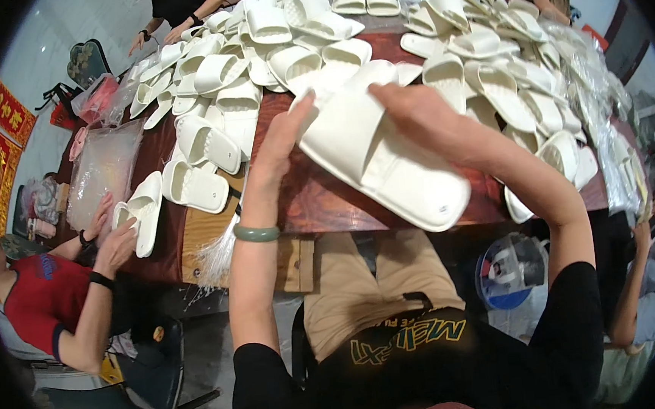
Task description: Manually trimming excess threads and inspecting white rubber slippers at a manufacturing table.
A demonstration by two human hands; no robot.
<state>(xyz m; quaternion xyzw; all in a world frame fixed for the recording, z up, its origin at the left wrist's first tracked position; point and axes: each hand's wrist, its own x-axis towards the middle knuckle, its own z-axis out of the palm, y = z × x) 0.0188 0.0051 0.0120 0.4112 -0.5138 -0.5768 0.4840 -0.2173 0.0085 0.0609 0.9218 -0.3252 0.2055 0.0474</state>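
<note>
A white slide slipper (349, 134) is raised in front of me, tilted, its heel pointing down to the right over the table's near edge. My left hand (289, 127) is closed on its left side near the toe, with a green bangle on that wrist. My right hand (420, 111) grips it at the upper right side, by the strap; its fingertips are partly hidden. More white slippers lie directly behind it, and I cannot tell whether a second one is held with it.
Slippers are heaped on the red-brown table (297, 199), left (209, 144) and right (502, 93). White strings (221, 254) hang at its edge. Clear plastic bags (105, 171) lie left. A co-worker on the left handles a slipper (146, 213); others sit around. A blue-rimmed bin (505, 298) stands below right.
</note>
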